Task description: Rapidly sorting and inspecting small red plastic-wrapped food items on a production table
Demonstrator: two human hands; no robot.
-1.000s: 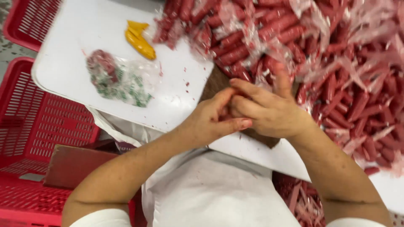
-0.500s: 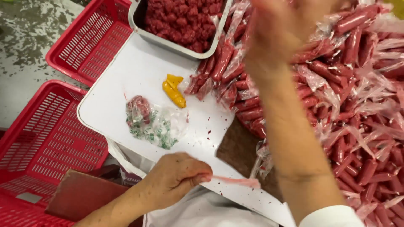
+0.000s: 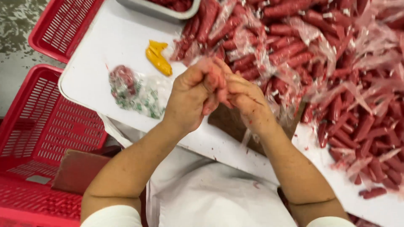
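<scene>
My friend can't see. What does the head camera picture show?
A person's left hand and right hand press together above a white table, beside a big pile of red plastic-wrapped sausages. Red plastic crates sit alongside.

Bright, even light — slight motion blur

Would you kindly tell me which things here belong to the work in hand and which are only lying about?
In the work:
- left hand and right hand, pressed together over the white table
- heap of red sausages in clear wrappers
- metal tray

Lying about:
- yellow piece
- crumpled clear bag
- red crates
- brown board
</scene>
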